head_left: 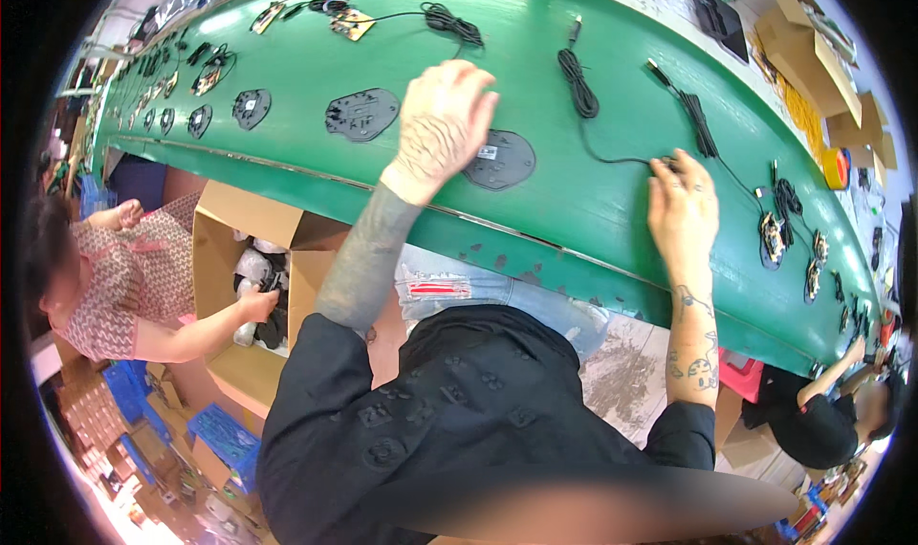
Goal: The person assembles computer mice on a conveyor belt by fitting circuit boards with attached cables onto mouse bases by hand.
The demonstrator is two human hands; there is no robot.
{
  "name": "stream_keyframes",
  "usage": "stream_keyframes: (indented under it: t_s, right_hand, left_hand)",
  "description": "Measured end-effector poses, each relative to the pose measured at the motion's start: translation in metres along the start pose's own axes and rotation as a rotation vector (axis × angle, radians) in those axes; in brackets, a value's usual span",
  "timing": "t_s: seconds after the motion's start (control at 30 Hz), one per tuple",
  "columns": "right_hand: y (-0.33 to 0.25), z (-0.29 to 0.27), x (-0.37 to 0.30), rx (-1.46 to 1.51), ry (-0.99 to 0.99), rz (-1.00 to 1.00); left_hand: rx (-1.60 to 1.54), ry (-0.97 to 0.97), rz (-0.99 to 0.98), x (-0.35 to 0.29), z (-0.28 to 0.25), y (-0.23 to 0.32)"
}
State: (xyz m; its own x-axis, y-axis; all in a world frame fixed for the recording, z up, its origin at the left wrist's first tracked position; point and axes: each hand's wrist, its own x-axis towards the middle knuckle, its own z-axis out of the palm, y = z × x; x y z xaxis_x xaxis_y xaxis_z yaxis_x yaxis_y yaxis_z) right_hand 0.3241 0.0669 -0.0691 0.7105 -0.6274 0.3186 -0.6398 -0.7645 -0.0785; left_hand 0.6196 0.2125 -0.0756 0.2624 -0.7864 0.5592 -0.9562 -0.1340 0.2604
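My left hand (443,124) is over the green belt, its fingers curled and close together, the tips hidden. Beside it lies a flat black base plate (505,160) with a small white label, its left edge partly covered by the hand. My right hand (685,201) rests farther right, fingers bent and closed on the end of a black cable (612,159). A small dark part shows under those fingertips, mostly hidden. From there the cable runs left and up to a tied bundle (578,83) with a plug at its far end.
More base plates (361,115) and circuit boards with cables (352,25) line the belt (516,29). Another tied cable (696,122) lies near my right hand. At left, a person's hand (258,304) reaches into a cardboard box (239,354); another person (822,416) sits at right.
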Motion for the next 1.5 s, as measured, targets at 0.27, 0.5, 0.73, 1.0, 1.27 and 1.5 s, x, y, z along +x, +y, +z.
stream_keyframes:
  t_s: [0.27,0.5,0.73,1.0,1.27,1.5]
  right_hand:
    - [0.007,-0.006,0.006,-0.099,0.014,0.207]
    - [-0.078,-0.010,0.036,0.561,-0.224,0.174]
    - [-0.090,-0.004,0.093,0.645,-0.081,0.073]
    - [-0.113,0.070,0.150,0.394,-0.202,-0.063]
    - [-0.168,0.107,0.218,0.137,-0.075,0.111]
    - [-0.117,0.081,0.178,0.519,-0.227,-0.263]
  left_hand:
    - [0.044,-0.136,-0.121,0.000,0.025,-0.050]
    - [-0.766,0.007,-0.010,0.038,0.006,0.074]
    - [-1.449,-0.036,-0.423,0.088,-0.015,0.074]
    - [-1.935,0.553,-0.610,0.110,-0.040,-0.068]
    - [-1.865,0.533,-0.671,0.055,-0.016,-0.146]
    - [-1.554,0.427,-0.692,0.045,-0.022,-0.155]
